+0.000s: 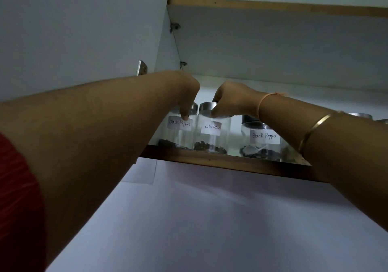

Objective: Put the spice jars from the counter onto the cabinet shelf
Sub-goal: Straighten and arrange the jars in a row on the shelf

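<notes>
Jars stand in a row at the front edge of the cabinet shelf (220, 162), labels facing out so they read from below. The left hand (185, 95) reaches over the left "Black Pepper" jar (180, 133), fingers curled down onto its lid and label, apparently steadying or nudging it into line. The right hand (228, 99) grips the metal lid of the "Cloves" jar (212, 135) from above, likely setting it just beside its neighbour. A second "Black Pepper" jar (262, 143) stands further right, apart from both hands. No worktop is in view.
</notes>
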The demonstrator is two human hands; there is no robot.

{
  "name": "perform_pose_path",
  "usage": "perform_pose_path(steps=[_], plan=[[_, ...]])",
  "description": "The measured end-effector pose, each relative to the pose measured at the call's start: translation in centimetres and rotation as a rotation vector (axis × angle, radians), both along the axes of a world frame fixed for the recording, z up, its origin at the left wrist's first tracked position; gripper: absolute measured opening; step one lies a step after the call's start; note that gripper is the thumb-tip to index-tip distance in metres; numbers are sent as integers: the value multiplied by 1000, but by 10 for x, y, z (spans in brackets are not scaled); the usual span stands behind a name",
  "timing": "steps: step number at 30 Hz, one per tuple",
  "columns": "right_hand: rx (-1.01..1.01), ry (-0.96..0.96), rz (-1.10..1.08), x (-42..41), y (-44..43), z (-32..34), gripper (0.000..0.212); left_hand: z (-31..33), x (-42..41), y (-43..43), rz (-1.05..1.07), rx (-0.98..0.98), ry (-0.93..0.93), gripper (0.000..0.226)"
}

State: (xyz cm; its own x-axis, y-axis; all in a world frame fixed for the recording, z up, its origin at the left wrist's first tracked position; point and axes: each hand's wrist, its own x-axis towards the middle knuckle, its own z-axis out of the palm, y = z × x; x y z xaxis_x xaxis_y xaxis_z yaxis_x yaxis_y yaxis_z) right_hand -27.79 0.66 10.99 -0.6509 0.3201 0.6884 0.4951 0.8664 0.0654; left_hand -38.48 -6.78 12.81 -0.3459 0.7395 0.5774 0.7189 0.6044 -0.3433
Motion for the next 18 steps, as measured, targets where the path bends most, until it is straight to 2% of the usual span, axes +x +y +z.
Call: perform_pose_path(steps=[6, 9, 13, 18], plan=[[-88, -148, -64, -9, 2, 13, 34, 1, -7, 9, -3, 18, 12, 55], [-107, -204, -105, -15, 5, 15, 14, -1, -11, 18, 0, 2, 39, 57], [-79, -235, -165, -24, 12, 16, 29, -6, -16, 30, 10, 8, 86, 63], [-146, -284, -181, -33, 24, 20, 25, -7, -24, 44, 13, -3, 97, 53]])
